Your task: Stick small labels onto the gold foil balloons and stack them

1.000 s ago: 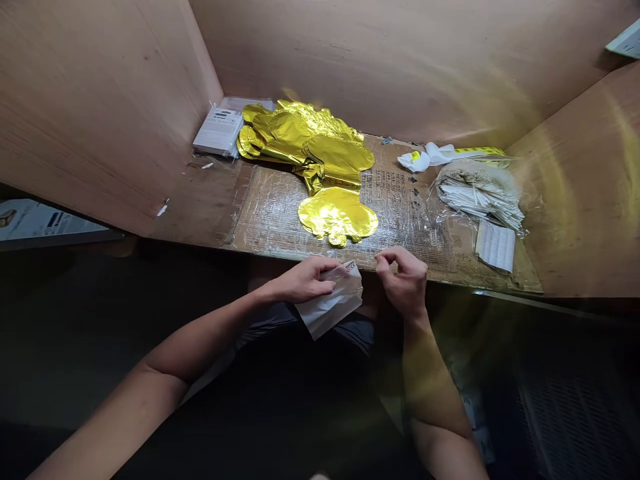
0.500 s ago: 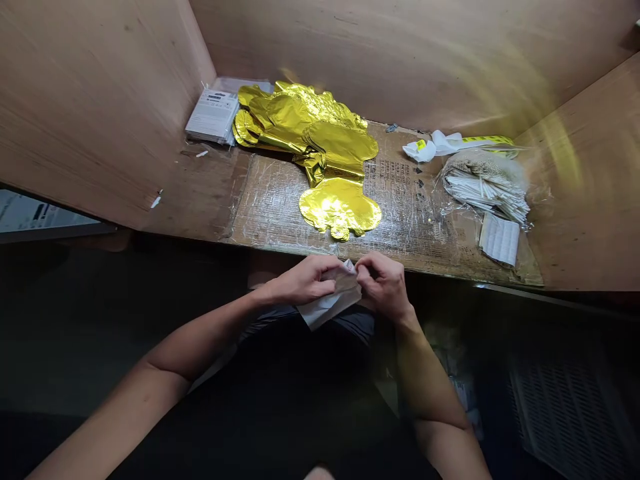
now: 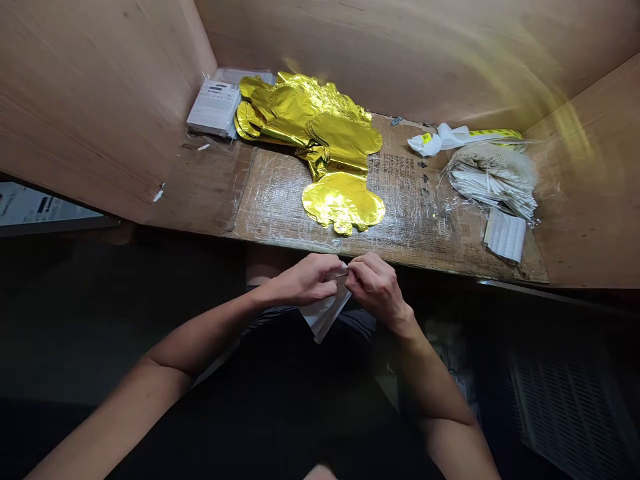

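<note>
Close to my lap, below the shelf's front edge, both hands are closed on a small, translucent whitish plastic bag (image 3: 325, 319). My left hand (image 3: 309, 280) pinches its upper left part. The fingers of my right hand (image 3: 375, 283) grip the top corner, almost touching the left fingertips. The bag's lower end hangs down between them in a point; what it contains, if anything, I cannot make out. Just beyond the hands, flat gold foil balloons (image 3: 345, 143) lie in an overlapping pile on a sheet of taped cardboard (image 3: 275, 193).
White printed packets (image 3: 215, 107) are stacked at the back left. To the right lie an open clear bag of thin white sticks (image 3: 495, 183), a ridged white pad (image 3: 505, 235) and a curled white strip (image 3: 453, 137) with yellow parts. Wooden walls (image 3: 375, 60) enclose the shelf.
My right hand has moved slightly left, closer to my left hand. The bag's free end has folded narrower and hangs a little lower. The view has shifted slightly.
</note>
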The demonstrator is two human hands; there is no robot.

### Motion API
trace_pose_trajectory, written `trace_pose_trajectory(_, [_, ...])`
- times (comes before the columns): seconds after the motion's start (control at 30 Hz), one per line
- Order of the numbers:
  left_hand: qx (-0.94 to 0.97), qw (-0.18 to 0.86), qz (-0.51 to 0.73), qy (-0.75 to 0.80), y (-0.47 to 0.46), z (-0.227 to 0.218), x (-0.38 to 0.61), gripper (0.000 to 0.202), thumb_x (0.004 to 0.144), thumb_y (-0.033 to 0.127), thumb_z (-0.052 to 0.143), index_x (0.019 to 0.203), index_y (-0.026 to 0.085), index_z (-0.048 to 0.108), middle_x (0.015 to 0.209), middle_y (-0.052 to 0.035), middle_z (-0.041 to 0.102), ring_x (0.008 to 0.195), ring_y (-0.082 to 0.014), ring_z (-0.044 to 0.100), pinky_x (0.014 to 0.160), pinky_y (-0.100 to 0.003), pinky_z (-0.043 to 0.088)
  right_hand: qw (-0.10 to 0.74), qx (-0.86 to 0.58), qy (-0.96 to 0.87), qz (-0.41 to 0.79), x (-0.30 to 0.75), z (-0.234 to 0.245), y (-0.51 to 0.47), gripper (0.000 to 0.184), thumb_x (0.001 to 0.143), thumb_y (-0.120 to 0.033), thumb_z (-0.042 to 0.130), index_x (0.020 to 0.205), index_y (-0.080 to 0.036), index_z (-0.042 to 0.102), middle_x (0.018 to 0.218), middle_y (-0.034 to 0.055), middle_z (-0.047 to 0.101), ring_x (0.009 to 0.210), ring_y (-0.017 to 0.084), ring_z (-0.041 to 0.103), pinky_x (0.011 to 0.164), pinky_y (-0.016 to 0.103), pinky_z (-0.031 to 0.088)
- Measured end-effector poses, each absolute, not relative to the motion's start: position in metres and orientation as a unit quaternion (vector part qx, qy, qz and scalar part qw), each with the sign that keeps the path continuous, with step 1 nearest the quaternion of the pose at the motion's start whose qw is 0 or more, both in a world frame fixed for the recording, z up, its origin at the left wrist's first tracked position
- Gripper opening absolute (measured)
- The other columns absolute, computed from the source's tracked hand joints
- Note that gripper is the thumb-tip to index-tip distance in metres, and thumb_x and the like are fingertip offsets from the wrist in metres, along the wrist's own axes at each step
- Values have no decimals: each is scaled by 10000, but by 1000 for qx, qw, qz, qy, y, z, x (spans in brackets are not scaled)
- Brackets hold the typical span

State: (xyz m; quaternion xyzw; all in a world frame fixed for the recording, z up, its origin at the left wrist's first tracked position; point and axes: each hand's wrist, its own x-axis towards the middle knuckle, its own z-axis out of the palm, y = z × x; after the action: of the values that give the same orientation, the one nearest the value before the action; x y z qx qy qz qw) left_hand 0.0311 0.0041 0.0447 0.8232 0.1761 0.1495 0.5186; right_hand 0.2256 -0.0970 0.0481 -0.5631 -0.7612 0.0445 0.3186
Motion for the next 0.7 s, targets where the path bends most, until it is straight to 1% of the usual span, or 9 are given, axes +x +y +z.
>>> trace_pose_trajectory(0.13, [795,560,138,187,2,44,28,11,828,167,576,818,164,581,745,31,526,684,-116,446,621,-248,335,384,-574,-708,148,229,43,-97,174,947,-141,569,814,-234,629,787,18,668,710,158,628,670,306,507])
trace_pose_trajectory(0.27, [779,585,130,184,1,44,26,210,824,142,578,992,143,703,827,9,629,732,-125,525,662,-231,402,406,-586,-662,231,230,41,-97,143,912,-172,592,793,-228,651,772,5,685,681,148,630,657,295,494])
trace_pose_trajectory(0.33, [771,596,127,183,0,44,25,279,832,143,572,1065,141,725,853,3,649,748,-128,543,670,-223,417,411,-595,-642,256,232,41,-96,143,896,-183,596,778,-225,665,748,-2,685,664,147,626,650,290,489])
trace_pose_trajectory(0.37, [764,606,124,183,-1,45,24,287,836,145,567,1073,140,729,857,2,651,750,-128,548,670,-219,420,416,-602,-628,263,233,42,-96,144,891,-189,598,771,-224,671,740,-3,687,659,148,627,649,290,490])
trace_pose_trajectory(0.47, [731,647,104,191,-2,46,22,298,839,151,552,1075,139,735,853,7,646,733,-124,547,658,-209,424,441,-643,-575,248,242,45,-96,154,889,-218,606,757,-224,685,744,5,700,681,166,648,674,304,507])
trace_pose_trajectory(0.57, [705,673,92,203,-1,46,22,352,846,157,537,1135,136,736,859,5,660,718,-125,553,644,-208,431,462,-666,-549,204,248,51,-98,163,901,-257,618,756,-230,687,771,20,714,722,190,664,713,329,524])
trace_pose_trajectory(0.63, [709,668,99,206,0,43,24,364,846,149,530,1144,140,738,888,-2,685,747,-134,582,671,-213,452,467,-665,-554,180,250,53,-100,170,904,-275,627,750,-233,685,778,26,717,726,195,660,719,339,526])
trace_pose_trajectory(0.7, [735,642,91,196,1,36,25,354,824,127,545,1109,155,753,907,-3,710,776,-143,610,701,-220,468,468,-673,-546,174,249,54,-99,174,899,-287,630,743,-232,684,767,30,712,716,195,650,709,339,521])
